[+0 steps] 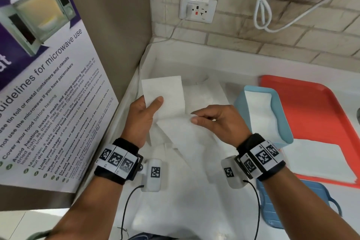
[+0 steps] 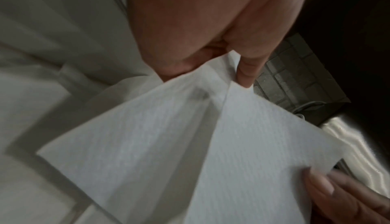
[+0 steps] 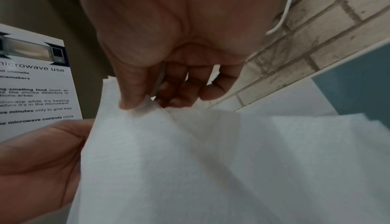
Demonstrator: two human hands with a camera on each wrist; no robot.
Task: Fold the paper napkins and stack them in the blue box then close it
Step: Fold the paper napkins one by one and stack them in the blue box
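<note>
I see the left hand (image 1: pixel 143 115) pinching one end of a napkin (image 1: pixel 165 93) and the right hand (image 1: pixel 216 121) pinching the other, just left of the blue box (image 1: pixel 241 99), which holds folded napkins (image 1: pixel 261 111).

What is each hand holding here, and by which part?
Both hold one white paper napkin. The left hand pinches its left edge with the thumb on top; the right hand pinches a corner at its right side.

A pale brick wall (image 1: pixel 243 31) with a socket (image 1: pixel 197 8) stands beyond the hands; a microwave poster (image 1: pixel 39 84) hangs left.
</note>
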